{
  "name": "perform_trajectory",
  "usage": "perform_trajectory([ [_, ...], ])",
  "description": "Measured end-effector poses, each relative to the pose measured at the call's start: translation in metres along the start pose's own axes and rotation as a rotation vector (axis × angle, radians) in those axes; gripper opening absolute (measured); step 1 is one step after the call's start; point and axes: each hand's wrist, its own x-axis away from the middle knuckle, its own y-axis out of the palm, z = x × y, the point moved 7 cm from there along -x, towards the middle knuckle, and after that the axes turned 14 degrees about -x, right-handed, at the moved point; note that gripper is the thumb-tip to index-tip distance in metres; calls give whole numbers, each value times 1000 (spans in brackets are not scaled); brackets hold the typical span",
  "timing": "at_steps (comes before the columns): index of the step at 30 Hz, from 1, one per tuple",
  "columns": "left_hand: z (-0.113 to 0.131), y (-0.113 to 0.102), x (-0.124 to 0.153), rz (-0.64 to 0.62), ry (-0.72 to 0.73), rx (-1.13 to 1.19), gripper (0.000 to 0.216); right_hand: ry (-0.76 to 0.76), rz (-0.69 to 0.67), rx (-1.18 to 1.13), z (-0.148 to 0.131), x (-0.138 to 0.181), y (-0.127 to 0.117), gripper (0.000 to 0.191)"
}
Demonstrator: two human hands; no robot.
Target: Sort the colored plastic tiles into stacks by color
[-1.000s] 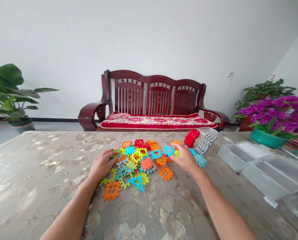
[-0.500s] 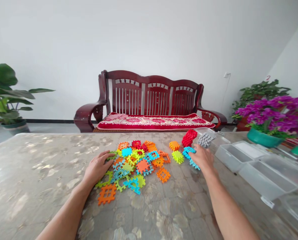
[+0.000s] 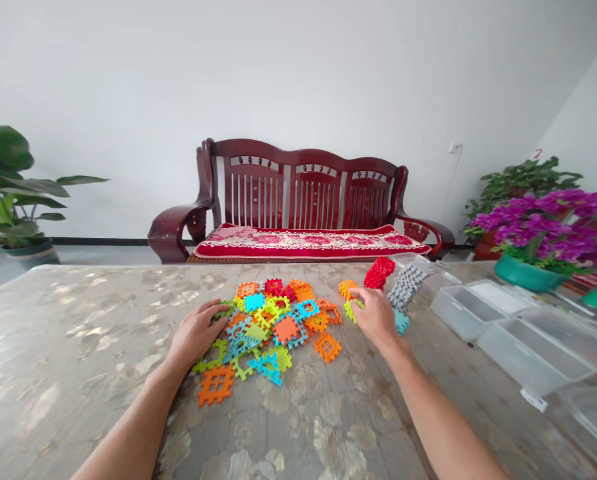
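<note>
My left hand (image 3: 195, 338) lies at the left edge of a mixed pile of plastic interlocking tiles, its fingers stretched out over a green tile (image 3: 224, 311). In the pile are a blue tile (image 3: 253, 303), a coral tile (image 3: 286, 329) and an orange window tile (image 3: 215, 385). My right hand (image 3: 377, 315) is above the stacks to the right, thumb and index finger apart. Near those fingertips are an orange stack (image 3: 347, 288) and a lime green stack (image 3: 349, 311), the latter partly hidden. Some blue tiles (image 3: 401, 322) show behind the right hand.
A red stack (image 3: 379, 273) and a grey stack (image 3: 408, 285) stand farther back. Clear divided plastic boxes (image 3: 523, 353) lie on the right of the patterned table (image 3: 103, 333). Purple flowers in a teal pot (image 3: 528, 275) stand beyond them, and a wooden bench (image 3: 303, 193) is behind the table.
My right hand has moved left from the blue tiles to the orange and lime green stacks. More of the grey stack now shows. My left hand has stayed in place.
</note>
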Motion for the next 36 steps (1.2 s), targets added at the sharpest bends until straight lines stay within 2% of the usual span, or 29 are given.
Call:
perform_trajectory([
  [4, -1, 2, 0, 2, -5, -3, 42, -189, -81, -178, -47, 21, 37, 30],
  [7, 2, 0, 1, 6, -7, -9, 41, -274, -163, -253, -68, 37, 54, 41],
  [12, 6, -6, 2, -5, -10, -30, 39, -380, -253, -308, -85, 52, 68, 52],
  [19, 8, -7, 3, -8, -20, -51, 37, -393, -343, -263, -96, 55, 91, 67],
  [23, 9, -8, 3, 13, -16, -46, 36, -395, -332, -265, -97, 56, 94, 61],
  [29, 10, -9, 4, 9, -13, -35, 37, -438, -273, -321, -106, 59, 83, 42],
  [36, 10, -9, 4, 16, -13, -34, 36, -462, -305, -314, -110, 62, 88, 53],
])
